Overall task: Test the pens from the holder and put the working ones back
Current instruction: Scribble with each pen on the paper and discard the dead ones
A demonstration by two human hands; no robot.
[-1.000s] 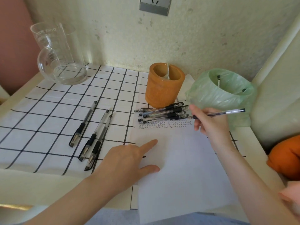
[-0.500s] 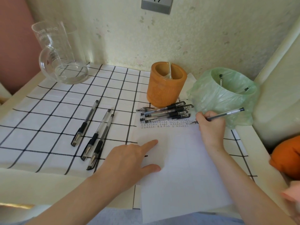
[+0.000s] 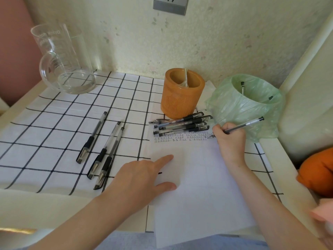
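My right hand (image 3: 229, 141) grips a clear black pen (image 3: 242, 125), its tip touching the white paper (image 3: 198, 195) at the right end of two rows of small written marks. My left hand (image 3: 142, 179) lies flat on the paper's left edge, fingers spread, holding nothing. The orange pen holder (image 3: 182, 94) stands behind the paper. Several black-grip pens (image 3: 182, 126) lie bunched in front of the holder. Three more pens (image 3: 102, 147) lie to the left on the checked cloth (image 3: 54, 123).
A bin lined with a green bag (image 3: 246, 107) stands at the right, with two pens inside. A glass jug (image 3: 63, 58) stands at the back left. An orange object (image 3: 319, 174) lies at the right edge. The wall is close behind.
My right hand came down from above the paper and set the pen tip on the sheet at the end of the written rows. My left hand stayed where it was.
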